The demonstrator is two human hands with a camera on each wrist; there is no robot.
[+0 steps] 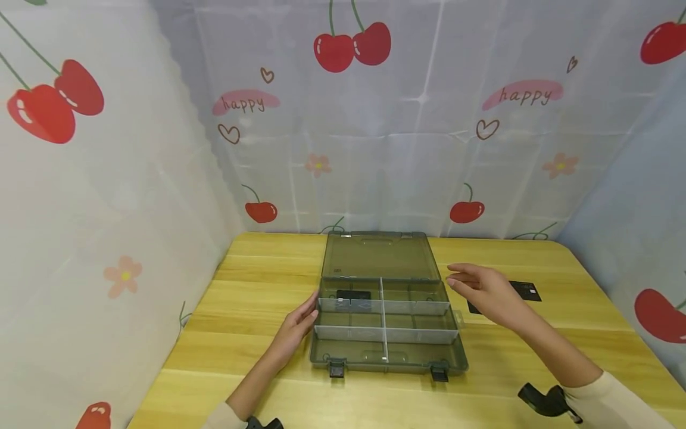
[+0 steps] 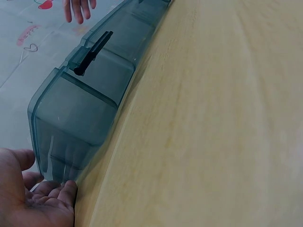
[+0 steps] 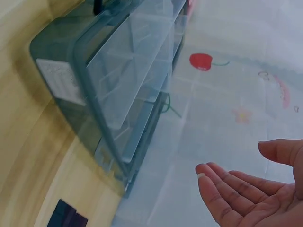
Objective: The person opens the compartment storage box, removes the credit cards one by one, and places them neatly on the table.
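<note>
A translucent dark green organizer box (image 1: 388, 362) lies on the table with its lid (image 1: 380, 255) folded back. Clear dividers (image 1: 343, 333) split it into several compartments. In the back left one is a small black flat object (image 1: 354, 295). My left hand (image 1: 293, 329) touches the box's left side; in the left wrist view the fingers (image 2: 49, 198) rest along its lower wall. My right hand (image 1: 490, 292) hovers right of the box with nothing in it, palm and loose fingers showing in the right wrist view. Below it, black cards (image 1: 526, 291) lie partly hidden.
The wooden table (image 1: 268, 262) has a cherry-patterned sheet (image 1: 375, 149) behind it and at both sides. Two dark latches (image 1: 336, 368) hang from the box's front edge. A white label (image 3: 59, 78) is on the box's outer wall. Black straps (image 1: 546, 400) sit at the wrists.
</note>
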